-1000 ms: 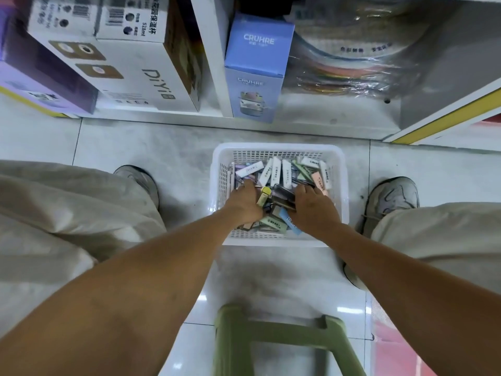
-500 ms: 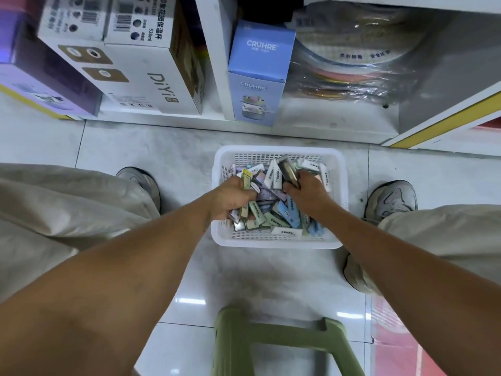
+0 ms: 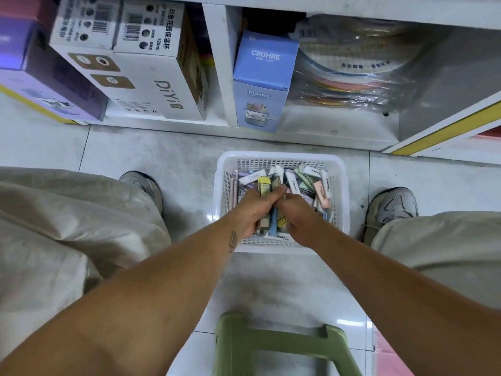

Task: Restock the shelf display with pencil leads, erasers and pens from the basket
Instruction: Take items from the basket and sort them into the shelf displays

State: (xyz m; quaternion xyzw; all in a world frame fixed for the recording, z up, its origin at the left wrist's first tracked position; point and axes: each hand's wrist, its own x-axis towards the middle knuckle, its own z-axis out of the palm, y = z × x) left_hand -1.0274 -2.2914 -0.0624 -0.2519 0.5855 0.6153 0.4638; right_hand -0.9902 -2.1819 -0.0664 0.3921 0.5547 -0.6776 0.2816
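Both fists together over basket

Bare forearms, small dark tattoo near left wrist, baggy beige trousers, grey sneakers

- The light is bright, even and cool, and it comes from overhead.
- White glare spots sit on the glossy floor tiles, beside the basket and near the green stool.
- Shadows are soft and faint; the shelf recess at the top is darker.
- The plastic wrap shows shiny streaks.
- Wide-angle bending curves the edges and stretches the forearms.
- The boxes at upper left look slightly smeared.
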